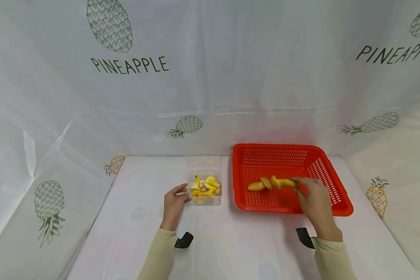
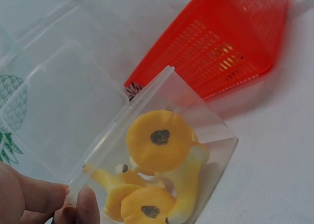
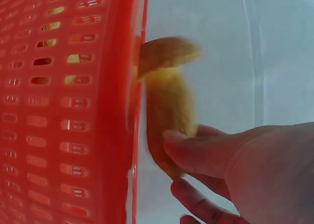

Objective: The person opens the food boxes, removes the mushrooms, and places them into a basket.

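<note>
My right hand [image 1: 315, 200] pinches a yellow mushroom [image 3: 169, 106] by its stem end between thumb and fingers. In the right wrist view the mushroom is blurred, cap upward, beside the basket's rim. The head view shows it over the red plastic basket [image 1: 294, 147], near another yellow mushroom [image 1: 256, 186] lying inside. My left hand [image 1: 174, 202] holds the left edge of a clear plastic box [image 2: 218, 126] with its fingertips. Inside the box are several yellow-and-white mushroom-like pieces [image 2: 159, 140], some with dark patches on their round yellow tops.
The box's clear lid [image 1: 203, 161] stands open toward the back. A white sheet [image 1: 245, 241] covers the table. Behind it hangs a pineapple-printed curtain [image 1: 210, 77]. Black wrist mounts [image 1: 184, 240] sit by both sleeves. The basket's slotted walls [image 3: 49, 111] rise beside my right hand.
</note>
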Tool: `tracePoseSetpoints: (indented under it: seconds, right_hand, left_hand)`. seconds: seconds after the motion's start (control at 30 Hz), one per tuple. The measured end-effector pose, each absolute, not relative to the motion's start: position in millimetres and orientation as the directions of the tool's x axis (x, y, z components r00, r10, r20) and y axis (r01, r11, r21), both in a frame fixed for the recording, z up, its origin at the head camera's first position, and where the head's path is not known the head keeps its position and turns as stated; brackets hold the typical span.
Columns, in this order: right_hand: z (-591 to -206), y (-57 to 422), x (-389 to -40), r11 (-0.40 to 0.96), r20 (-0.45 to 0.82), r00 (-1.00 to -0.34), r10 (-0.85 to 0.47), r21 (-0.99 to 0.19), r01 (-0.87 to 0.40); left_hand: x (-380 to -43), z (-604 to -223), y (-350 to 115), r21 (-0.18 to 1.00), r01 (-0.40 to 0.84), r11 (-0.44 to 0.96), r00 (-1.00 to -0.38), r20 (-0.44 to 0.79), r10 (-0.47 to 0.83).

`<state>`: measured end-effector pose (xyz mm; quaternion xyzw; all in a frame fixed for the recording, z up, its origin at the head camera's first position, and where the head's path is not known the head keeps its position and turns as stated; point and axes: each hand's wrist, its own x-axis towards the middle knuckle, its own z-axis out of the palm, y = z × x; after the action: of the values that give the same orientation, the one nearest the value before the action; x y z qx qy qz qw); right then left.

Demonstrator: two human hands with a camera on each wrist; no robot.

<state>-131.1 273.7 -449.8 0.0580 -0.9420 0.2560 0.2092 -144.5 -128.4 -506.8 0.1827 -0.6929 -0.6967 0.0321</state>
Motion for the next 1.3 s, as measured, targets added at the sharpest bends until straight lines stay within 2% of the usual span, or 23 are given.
tracePoseSetpoints:
  seconds: [0.2,0.4,0.77,1.07,1.3]
  right_hand:
    - [-450,272,-129,0.863,0.396,-0.918,-0.027,-0.455,-0.221]
    - [-449,256,-128,0.843,0.472,-0.878,-0.08,-0.438,-0.312]
    - [-454,198,-129,0.761,0.55,-0.81,-0.204,-0.431,-0.485]
    - [-460,146,-136,0.746,0.489,-0.821,-0.293,-0.42,-0.517]
    - [-463,114,-145,0.704,0.479,-0.796,-0.37,-0.415,-0.577]
  left_hand:
    - [-144,-506,-129,0.976,-0.217,-0.029,-0.93,-0.216,-0.298]
    - [-142,-503,-128,0.975,-0.222,-0.033,-0.93,-0.221,-0.292]
    - [-142,-503,-128,0.976,-0.211,-0.046,-0.934,-0.215,-0.285]
    - [-143,-504,-127,0.976,-0.215,-0.041,-0.931,-0.218,-0.292]
    - [-146,-508,-127,0.975,-0.218,-0.034,-0.927,-0.218,-0.306]
